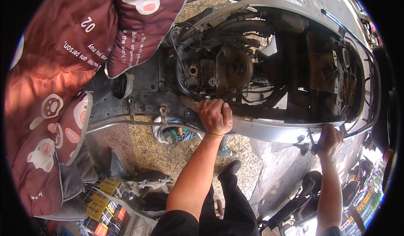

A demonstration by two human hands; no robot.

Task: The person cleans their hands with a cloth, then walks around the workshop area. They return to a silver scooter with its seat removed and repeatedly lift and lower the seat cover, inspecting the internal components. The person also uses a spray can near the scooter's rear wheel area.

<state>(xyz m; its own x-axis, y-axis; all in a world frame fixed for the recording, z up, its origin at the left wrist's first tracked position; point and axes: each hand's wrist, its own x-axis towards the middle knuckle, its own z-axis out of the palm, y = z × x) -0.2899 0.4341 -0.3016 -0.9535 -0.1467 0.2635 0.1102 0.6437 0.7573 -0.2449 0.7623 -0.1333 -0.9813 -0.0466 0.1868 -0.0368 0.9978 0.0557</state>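
A scooter with its seat off lies across the view, its engine and dark frame exposed. Along its near side runs a silver side panel. My left hand is closed around the front end of this panel, beside the footboard. Farther back, my right hand grips the panel's lower edge near the tail, with the fingers curled over it. A black bracket-like part hangs close to the right hand. The panel's inner side is hidden from me.
A maroon quilted cover with cartoon bears drapes over the scooter's front. On the ground are a bag with tools and a green tool. Yellow boxes stand lower left; parked scooters are lower right. A metal rail rings the tail.
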